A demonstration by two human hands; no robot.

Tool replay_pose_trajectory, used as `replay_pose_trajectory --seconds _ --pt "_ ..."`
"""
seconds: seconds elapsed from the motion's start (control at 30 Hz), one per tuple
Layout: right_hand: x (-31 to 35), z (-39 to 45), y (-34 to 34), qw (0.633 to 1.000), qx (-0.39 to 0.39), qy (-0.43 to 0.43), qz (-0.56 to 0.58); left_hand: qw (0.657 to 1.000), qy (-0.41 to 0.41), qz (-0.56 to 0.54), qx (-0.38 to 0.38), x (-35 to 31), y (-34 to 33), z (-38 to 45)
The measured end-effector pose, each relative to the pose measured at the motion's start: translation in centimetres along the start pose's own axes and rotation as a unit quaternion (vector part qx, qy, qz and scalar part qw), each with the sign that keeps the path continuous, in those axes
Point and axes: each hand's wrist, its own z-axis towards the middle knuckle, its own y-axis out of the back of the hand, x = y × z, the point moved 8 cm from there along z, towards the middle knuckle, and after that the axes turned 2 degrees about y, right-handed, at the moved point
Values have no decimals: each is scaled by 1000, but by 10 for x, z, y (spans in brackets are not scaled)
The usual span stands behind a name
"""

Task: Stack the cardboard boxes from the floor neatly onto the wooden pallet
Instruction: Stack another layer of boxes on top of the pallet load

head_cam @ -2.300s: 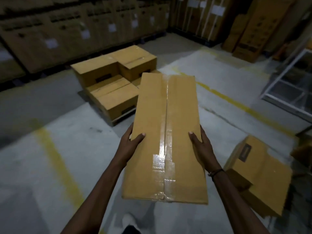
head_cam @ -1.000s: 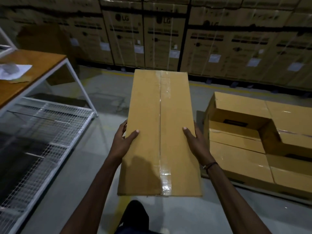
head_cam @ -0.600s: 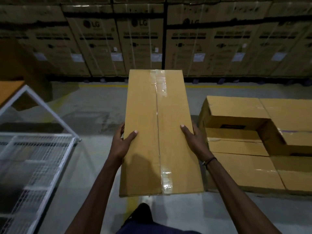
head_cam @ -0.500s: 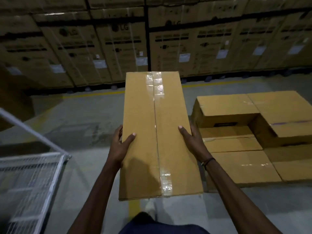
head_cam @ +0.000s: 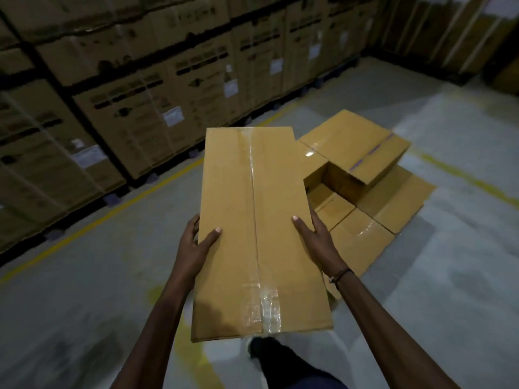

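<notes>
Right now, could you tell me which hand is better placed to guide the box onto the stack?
Right, probably. The right hand grips the box on the side nearest the stack, which lies ahead to the right. The left hand grips the far side and could mainly steady it.

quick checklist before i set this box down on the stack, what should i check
1. Grip: left hand and right hand each hold a long side of the carried box, thumbs on top. Ok.
2. Box sealed: tape runs down the top seam. Ok.
3. Free spot: the stacked boxes have a low gap beside the upper box. Ok.
4. Alignment: the carried box is turned at an angle to the stack. Not ok.
5. Path: bare floor around the stack. Ok.
6. Pallet under the stack: hidden by the boxes. Cannot tell.
</notes>
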Motion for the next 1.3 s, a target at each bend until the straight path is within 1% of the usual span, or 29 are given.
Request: replay_pose_trajectory --seconds 0.13,0.33,0.47,0.53,0.67,0.83,1.0,1.1,1.17,1.23,1.3 --pt "-10 47 23 997 -74 -26 8 997 -8 24 71 -13 -44 88" --pt "-21 103 54 984 -167 -58 11 983 -16 48 175 -38 -116 193" --pt "-21 126 70 968 -233 -88 21 970 -10 71 234 -47 -158 247" --pt "-25 137 77 959 -263 -103 20 963 -22 82 256 -55 -180 269" --pt "-37 154 86 939 -317 -130 11 939 -37 109 324 -55 -221 314" --pt "-52 175 86 912 -377 -159 13 901 -31 120 415 -50 -264 366" --pt "-88 176 85 886 -423 -189 9 857 -14 139 497 -39 -299 396" --pt "-104 177 87 876 -435 -207 10 837 0 151 526 -32 -317 406" --pt "-114 182 92 875 -437 -210 12 825 -6 164 541 -28 -330 410" --pt "-121 192 97 874 -434 -218 11 818 0 173 549 -21 -345 416" --pt "-136 200 105 877 -426 -223 17 818 14 180 546 -8 -359 425"
